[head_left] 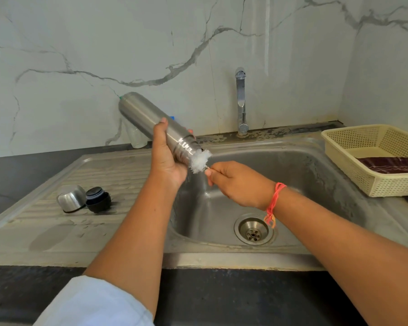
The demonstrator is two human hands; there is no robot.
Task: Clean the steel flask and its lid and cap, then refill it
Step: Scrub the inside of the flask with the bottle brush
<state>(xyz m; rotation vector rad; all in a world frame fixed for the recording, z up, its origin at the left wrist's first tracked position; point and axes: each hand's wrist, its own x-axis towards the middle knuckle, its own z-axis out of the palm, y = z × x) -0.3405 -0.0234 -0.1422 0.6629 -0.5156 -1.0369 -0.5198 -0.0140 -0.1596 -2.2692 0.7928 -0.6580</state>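
Two hands are used: the rigid, likely slippery steel flask [141, 114] is gripped near its neck by the left hand [167, 158], the brush [199, 161] pinched by the right hand [236, 182].

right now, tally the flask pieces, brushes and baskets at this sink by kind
steel flask: 1
steel cap: 1
black lid: 1
bottle brush: 1
basket: 1
total: 5
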